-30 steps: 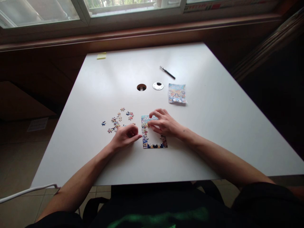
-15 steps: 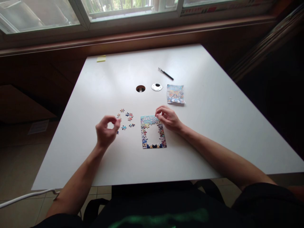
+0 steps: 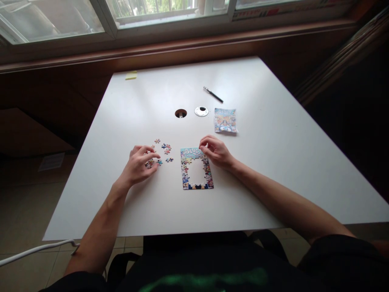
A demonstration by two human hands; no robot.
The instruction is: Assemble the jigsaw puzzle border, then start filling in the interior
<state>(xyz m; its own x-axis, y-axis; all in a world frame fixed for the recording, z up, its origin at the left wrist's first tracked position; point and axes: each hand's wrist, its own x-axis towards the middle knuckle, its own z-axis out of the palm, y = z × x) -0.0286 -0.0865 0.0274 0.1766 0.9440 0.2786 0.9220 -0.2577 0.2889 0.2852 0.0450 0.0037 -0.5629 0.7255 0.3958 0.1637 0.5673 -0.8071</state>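
Note:
My left hand (image 3: 140, 165) is open, its fingers spread low over a loose group of jigsaw pieces (image 3: 166, 147) on the table. A teal puzzle piece (image 3: 160, 162) lies right by the thumb and fingertips, and some pieces are partly covered by the hand. To the right lies a small jigsaw puzzle (image 3: 186, 184), its colourful border assembled around a bare white middle. At its upper right corner rests my right hand (image 3: 215, 151), thumb and fingers curled into a pinch. Whatever those fingers may hold is too small to make out.
A printed packet (image 3: 225, 120) lies beyond my right hand, with a black pen (image 3: 213, 94) further back. Near the middle are a round cable hole (image 3: 180, 113) and its metal cover (image 3: 201, 111). A yellow sticky note (image 3: 131, 75) marks the table's far left corner.
My left hand has gone from a raised, rounded pinch to spread fingers, lowered over the loose pieces. My right hand stays at the puzzle's corner.

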